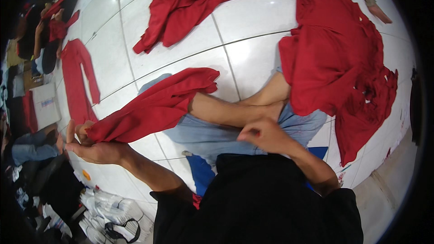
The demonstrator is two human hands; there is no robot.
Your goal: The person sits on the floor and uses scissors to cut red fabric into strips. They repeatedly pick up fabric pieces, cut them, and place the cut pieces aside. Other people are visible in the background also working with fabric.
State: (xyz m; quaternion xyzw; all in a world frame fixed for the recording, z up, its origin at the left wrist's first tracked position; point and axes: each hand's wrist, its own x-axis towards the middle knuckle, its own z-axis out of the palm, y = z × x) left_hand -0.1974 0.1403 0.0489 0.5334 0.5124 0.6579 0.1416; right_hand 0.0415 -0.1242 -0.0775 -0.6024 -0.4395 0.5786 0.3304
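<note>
My left hand (97,150) holds one end of a long red fabric piece (142,103), its fingertips curled up beside the cloth, which stretches over my crossed legs. My right hand (262,133) is closed in a loose pinch above my lap, in front of my bare shins (219,110); anything inside it is too small or hidden to make out. A large crumpled red garment (332,58) drapes over my right knee and onto the white tiled floor (104,7).
More red garments (190,13) lie ahead and at left (77,77). Co-workers sit at the far left (36,27), one with jeans (29,151); another's hand (379,13) shows at top right. Stacked white bundles (108,212) and dark items (49,180) lie at lower left.
</note>
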